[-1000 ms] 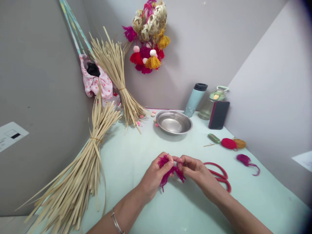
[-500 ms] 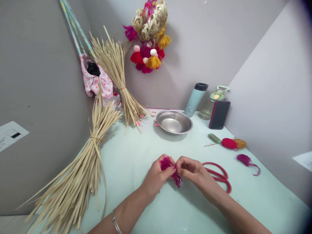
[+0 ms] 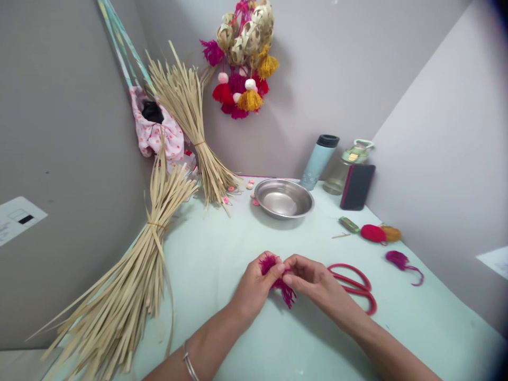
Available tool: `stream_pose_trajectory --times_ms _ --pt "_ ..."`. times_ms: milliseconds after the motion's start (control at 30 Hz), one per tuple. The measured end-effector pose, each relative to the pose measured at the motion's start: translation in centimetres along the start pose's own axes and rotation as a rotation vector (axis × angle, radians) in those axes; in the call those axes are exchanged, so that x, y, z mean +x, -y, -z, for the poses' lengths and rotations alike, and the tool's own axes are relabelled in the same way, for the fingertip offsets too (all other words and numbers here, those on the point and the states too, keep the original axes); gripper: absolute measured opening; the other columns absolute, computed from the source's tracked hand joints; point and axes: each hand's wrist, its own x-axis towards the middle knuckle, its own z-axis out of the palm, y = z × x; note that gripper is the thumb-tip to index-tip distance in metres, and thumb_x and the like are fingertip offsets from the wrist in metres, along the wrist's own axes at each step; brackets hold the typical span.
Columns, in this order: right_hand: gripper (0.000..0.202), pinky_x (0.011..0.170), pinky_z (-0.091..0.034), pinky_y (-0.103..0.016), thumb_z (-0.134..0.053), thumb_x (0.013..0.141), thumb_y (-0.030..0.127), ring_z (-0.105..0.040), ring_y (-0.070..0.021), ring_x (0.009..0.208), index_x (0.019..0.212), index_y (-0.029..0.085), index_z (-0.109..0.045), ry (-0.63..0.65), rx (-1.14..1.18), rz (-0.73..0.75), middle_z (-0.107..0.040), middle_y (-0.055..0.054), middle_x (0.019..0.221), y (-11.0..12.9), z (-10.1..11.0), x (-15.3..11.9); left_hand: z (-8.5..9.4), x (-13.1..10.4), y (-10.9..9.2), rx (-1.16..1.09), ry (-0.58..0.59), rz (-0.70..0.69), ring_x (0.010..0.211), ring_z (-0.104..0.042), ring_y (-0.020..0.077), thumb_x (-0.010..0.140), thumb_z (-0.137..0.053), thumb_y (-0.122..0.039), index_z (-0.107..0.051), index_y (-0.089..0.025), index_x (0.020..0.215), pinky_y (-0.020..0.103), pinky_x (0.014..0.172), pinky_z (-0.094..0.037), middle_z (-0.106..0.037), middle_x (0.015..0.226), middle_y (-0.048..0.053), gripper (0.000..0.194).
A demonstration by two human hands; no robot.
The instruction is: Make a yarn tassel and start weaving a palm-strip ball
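A magenta yarn tassel (image 3: 286, 294) is pinched in my left hand (image 3: 256, 286), its cut ends poking out above and below the fingers. My right hand (image 3: 313, 278) is closed at the tassel's middle, thumb and fingertip pressed together right beside my left thumb. Whether it grips a strand or the bundle itself is too small to make out. Red-handled scissors (image 3: 367, 288) lie on the table just right of my right hand, their blades hidden behind it.
A steel bowl (image 3: 283, 198) stands at the back among pink beads (image 3: 226, 200). Two straw bundles (image 3: 156, 227) fill the left. To the right are a phone (image 3: 357, 188), bottles (image 3: 319, 161), red yarn (image 3: 373, 233) and magenta yarn (image 3: 397, 259). Tasselled ornaments (image 3: 250, 100) hang behind.
My right hand has shifted slightly left, closer against my left thumb. The tassel's lower ends hang a little lower. Everything else stays in place.
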Motion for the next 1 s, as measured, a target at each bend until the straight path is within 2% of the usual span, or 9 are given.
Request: stream_pose_trajectory --times_ms 300,400,500,667,767,867,1000 --pt "0.009 0.061 -0.037 -0.026 -0.06 0.081 0.022 -0.048 -0.0126 0.062 0.074 0.017 -0.057 -0.016 0.004 -0.029 -0.057 0.002 0.066 -0.3 -0.1 -0.1 0.3 0.2 0.6 0.026 0.045 -0.033 0.06 -0.041 0.0082 0.088 -0.058 -0.041 -0.049 -0.018 0.08 0.021 0.06 -0.034 -0.047 0.067 -0.005 0.026" --pt "0.009 0.062 -0.035 -0.026 -0.056 0.079 0.019 -0.045 -0.012 0.062 0.07 0.017 -0.056 0.004 0.056 -0.048 -0.054 0.003 0.064 0.1 -0.2 -0.1 0.2 0.1 0.3 -0.043 0.048 -0.023 0.062 -0.043 0.0084 0.089 -0.057 -0.04 -0.048 -0.018 0.081 0.021 0.062 -0.036 -0.05 0.069 -0.004 0.025" --pt "0.008 0.061 -0.033 -0.026 -0.056 0.076 0.018 -0.043 -0.0115 0.062 0.068 0.017 -0.056 0.001 0.088 -0.051 -0.051 0.004 0.063 0.2 -0.3 -0.1 0.1 0.0 -0.1 -0.155 0.038 -0.012 0.067 -0.05 0.0092 0.09 -0.055 -0.041 -0.046 -0.019 0.083 0.022 0.066 -0.039 -0.058 0.08 -0.001 0.024" --pt "0.008 0.064 -0.035 -0.027 -0.061 0.076 0.024 -0.047 -0.0137 0.063 0.071 0.018 -0.058 -0.031 0.129 -0.076 -0.055 0.002 0.063 0.3 -0.5 0.0 0.1 -0.2 -0.5 -0.186 -0.034 -0.027 0.063 -0.049 0.0065 0.09 -0.054 -0.045 -0.049 -0.019 0.086 0.022 0.065 -0.042 -0.061 0.103 0.003 0.027" --pt "0.017 0.063 -0.035 -0.028 -0.064 0.08 0.033 -0.047 -0.014 0.062 0.073 0.019 -0.058 -0.098 0.13 -0.07 -0.054 0.003 0.062 0.3 -0.6 0.1 0.1 -0.2 -0.5 -0.137 -0.055 -0.031 0.069 -0.052 0.0084 0.088 -0.059 -0.043 -0.052 -0.019 0.087 0.023 0.07 -0.044 -0.059 0.093 0.001 0.025" --pt "0.021 0.062 -0.034 -0.027 -0.066 0.081 0.038 -0.044 -0.0129 0.061 0.075 0.019 -0.059 -0.152 0.119 -0.051 -0.053 0.004 0.063 -0.1 -0.3 0.2 0.1 -0.1 -0.3 -0.124 -0.016 -0.007 0.073 -0.055 0.0115 0.082 -0.068 -0.039 -0.051 -0.019 0.086 0.025 0.074 -0.046 -0.055 0.08 -0.001 0.026" --pt "0.025 0.061 -0.034 -0.026 -0.068 0.08 0.041 -0.043 -0.0117 0.061 0.076 0.018 -0.059 -0.159 0.118 -0.032 -0.053 0.004 0.064 -0.6 -0.1 0.3 0.1 -0.1 0.0 -0.106 0.046 0.019 0.072 -0.056 0.0118 0.078 -0.072 -0.035 -0.05 -0.019 0.089 0.028 0.074 -0.047 -0.055 0.081 -0.001 0.029"
